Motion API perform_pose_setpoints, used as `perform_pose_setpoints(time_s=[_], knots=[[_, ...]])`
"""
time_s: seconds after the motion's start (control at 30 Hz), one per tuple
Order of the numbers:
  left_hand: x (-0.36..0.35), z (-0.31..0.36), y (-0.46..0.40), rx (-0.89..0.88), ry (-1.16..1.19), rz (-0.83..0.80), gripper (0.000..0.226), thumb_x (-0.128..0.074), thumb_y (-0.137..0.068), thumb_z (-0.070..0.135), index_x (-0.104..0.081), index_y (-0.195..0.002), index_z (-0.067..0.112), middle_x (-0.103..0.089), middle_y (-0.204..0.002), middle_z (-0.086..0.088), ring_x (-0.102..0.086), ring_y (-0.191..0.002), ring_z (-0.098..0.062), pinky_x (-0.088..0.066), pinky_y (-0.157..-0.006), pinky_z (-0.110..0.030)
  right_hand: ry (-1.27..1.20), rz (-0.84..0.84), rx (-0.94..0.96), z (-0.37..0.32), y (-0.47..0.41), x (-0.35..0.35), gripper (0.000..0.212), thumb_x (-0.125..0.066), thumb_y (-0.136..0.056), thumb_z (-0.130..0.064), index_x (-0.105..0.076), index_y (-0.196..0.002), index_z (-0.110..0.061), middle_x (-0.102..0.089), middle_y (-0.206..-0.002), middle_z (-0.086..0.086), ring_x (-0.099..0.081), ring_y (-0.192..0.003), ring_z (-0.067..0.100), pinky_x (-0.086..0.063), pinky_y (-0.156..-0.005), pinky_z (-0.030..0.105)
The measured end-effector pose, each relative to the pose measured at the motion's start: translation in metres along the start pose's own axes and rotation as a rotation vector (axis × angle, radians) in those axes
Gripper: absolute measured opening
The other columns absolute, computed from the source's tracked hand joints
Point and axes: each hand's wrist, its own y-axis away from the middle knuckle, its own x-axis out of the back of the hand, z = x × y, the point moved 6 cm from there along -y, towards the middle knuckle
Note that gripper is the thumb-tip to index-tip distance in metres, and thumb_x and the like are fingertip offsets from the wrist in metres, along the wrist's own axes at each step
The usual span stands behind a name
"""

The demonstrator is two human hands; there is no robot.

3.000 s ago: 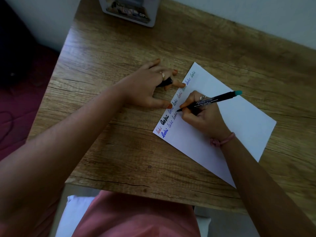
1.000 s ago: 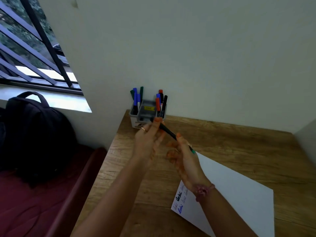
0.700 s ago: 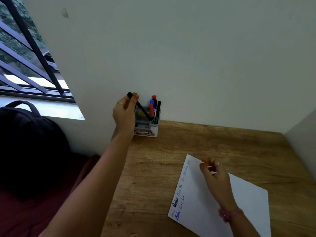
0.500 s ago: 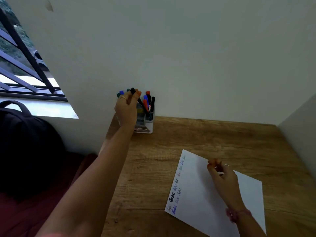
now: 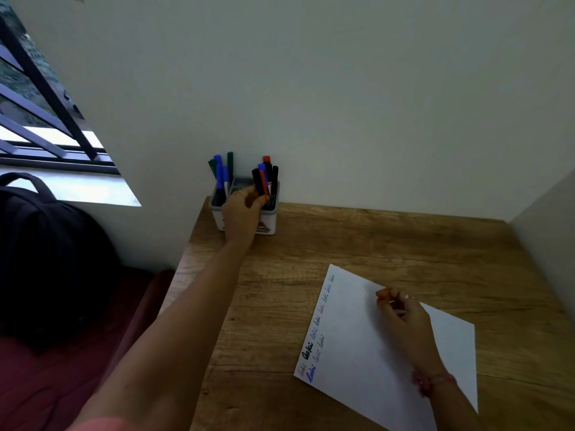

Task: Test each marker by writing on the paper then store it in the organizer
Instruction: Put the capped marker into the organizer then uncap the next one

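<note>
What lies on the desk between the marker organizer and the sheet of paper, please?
In the head view, only bare wooden desk lies between the organizer and the paper; nothing stands on that stretch.

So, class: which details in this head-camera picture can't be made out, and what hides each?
- Organizer front label: left hand covers it.
- Whether that hand grips the black marker: fingers blurred.
- Words on the paper: too small.
- Anything in the right hand: curled fingers hide it.
</note>
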Motion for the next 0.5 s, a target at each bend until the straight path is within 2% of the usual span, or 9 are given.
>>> perform_pose_setpoints(time_s=[0.17,0.23,0.3,0.33,0.4,0.5], knots=[[0.000,0.000,0.002,0.000,-0.027,0.003,0.028,-0.066,-0.085,0.015,-0.065,-0.110,0.002,-0.069,-0.101,-0.011,-0.061,-0.089,-0.012,-0.045,-0.076,-0.016,0.046,-0.010,0.024,0.007,0.003,-0.004,0.012,-0.057,-0.090,-0.013,-0.063,-0.090,-0.023,-0.062,-0.089,-0.004,-0.059,-0.082,0.013,-0.040,-0.065,0.019],[-0.001,-0.001,0.002,-0.003,-0.058,0.000,0.028,-0.068,-0.083,0.017,-0.066,-0.107,0.001,-0.069,-0.101,-0.010,-0.062,-0.090,-0.014,-0.048,-0.079,-0.020,0.080,-0.001,0.053,0.006,0.004,-0.004,0.009,-0.058,-0.089,-0.014,-0.063,-0.091,-0.021,-0.062,-0.088,-0.005,-0.059,-0.084,0.013,-0.041,-0.065,0.018],[-0.001,-0.001,0.004,-0.028,-0.092,0.001,0.027,-0.070,-0.082,0.018,-0.067,-0.104,0.002,-0.070,-0.100,-0.010,-0.063,-0.094,-0.019,-0.051,-0.084,-0.030,0.123,-0.002,0.088,0.007,0.003,-0.005,0.008,-0.059,-0.088,-0.017,-0.063,-0.092,-0.022,-0.061,-0.090,-0.008,-0.060,-0.088,0.013,-0.044,-0.069,0.020],[-0.001,-0.002,0.004,-0.040,-0.106,0.005,0.026,-0.070,-0.081,0.019,-0.068,-0.102,0.003,-0.070,-0.099,-0.010,-0.063,-0.094,-0.021,-0.052,-0.085,-0.035,0.149,-0.007,0.109,0.007,0.003,-0.006,0.008,-0.060,-0.087,-0.023,-0.063,-0.094,-0.025,-0.060,-0.093,-0.010,-0.059,-0.090,0.012,-0.047,-0.074,0.025],[-0.003,-0.004,0.003,-0.054,-0.141,0.018,0.024,-0.070,-0.079,0.021,-0.069,-0.096,0.004,-0.070,-0.095,-0.011,-0.062,-0.092,-0.023,-0.052,-0.083,-0.042,0.239,-0.026,0.165,0.007,0.005,-0.008,0.025,-0.054,-0.082,-0.047,-0.061,-0.100,-0.031,-0.058,-0.101,-0.016,-0.056,-0.095,0.008,-0.046,-0.085,0.037],[-0.007,-0.011,0.003,-0.026,-0.180,0.047,0.026,-0.067,-0.077,0.025,-0.070,-0.092,0.003,-0.066,-0.093,-0.015,-0.060,-0.090,-0.025,-0.051,-0.081,-0.044,0.402,-0.067,0.265,0.002,0.012,-0.013,0.045,-0.038,-0.078,-0.064,-0.056,-0.111,-0.039,-0.051,-0.116,-0.020,-0.045,-0.105,0.005,-0.031,-0.092,0.036]])
